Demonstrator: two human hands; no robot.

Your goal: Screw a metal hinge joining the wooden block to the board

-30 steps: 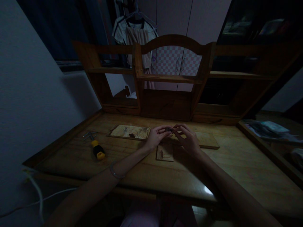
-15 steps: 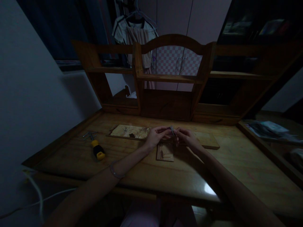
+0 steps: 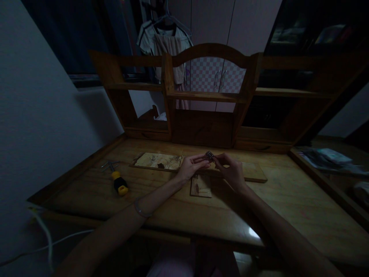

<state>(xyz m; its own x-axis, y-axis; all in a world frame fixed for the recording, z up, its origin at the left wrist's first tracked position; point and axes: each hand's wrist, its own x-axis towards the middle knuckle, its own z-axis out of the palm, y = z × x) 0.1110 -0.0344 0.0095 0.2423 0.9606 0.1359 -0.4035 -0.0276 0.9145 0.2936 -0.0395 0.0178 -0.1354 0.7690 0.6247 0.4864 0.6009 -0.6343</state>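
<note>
A: Where's the part sitting?
B: Both hands are holding the small metal part (image 3: 210, 155) up over the middle of the tabletop (image 3: 161, 204). Left hand (image 3: 188, 168) is gripping from the left, right hand (image 3: 233, 172) from the right.
A: Fingers?
B: Left fingers are closing lightly on its left side, nearly together. Right fingers are pinching its right side, thumb and index almost meeting. Exact contact is hiding in the dim light, can't tell.
A: Handling?
B: I'd be steadying with the left, making fine adjustments with the right, using small turns. Metal is probably slipping if the pinch is sitting right at the tips. Better to be working low, so a drop is landing softly.
A: Edges?
B: Long board (image 3: 256, 172) is lying flat just under the hands, its edge showing at right. Small square piece (image 3: 201, 187) is lying nearer, below the fingertips. Shelf unit (image 3: 207, 95) is standing at the far side, limiting forward reach. Yellow-black tool (image 3: 119, 182) is resting well apart at left. Wrists are having more room toward the near right.
</note>
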